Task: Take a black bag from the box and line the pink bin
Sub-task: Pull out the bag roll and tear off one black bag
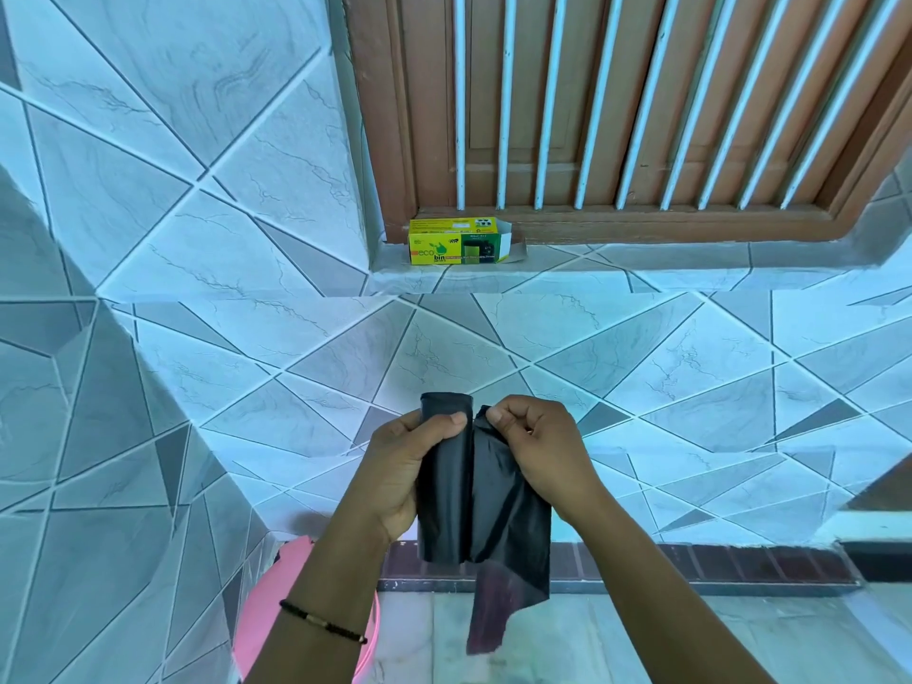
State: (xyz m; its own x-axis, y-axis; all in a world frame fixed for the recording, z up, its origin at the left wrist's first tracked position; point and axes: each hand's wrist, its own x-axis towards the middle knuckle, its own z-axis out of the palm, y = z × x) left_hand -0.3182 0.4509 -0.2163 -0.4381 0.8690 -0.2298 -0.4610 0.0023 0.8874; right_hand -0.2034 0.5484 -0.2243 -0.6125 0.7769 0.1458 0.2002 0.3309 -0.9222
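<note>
Roll was out of the box, one bag being peeled off it, bin not yet lined.

My left hand [399, 466] gripped the black roll [444, 486] upright, thumb across the top to keep it from unwinding; my right hand [538, 446] pinched the loose bag [513, 535] at its upper edge, so the sheet hung down free, probably to tear it off. Both held at chest level above the pink bin [276, 599], low left, part hidden by my forearm. Yellow box [456, 241] sat open-ended on the window ledge [641, 276].
</note>
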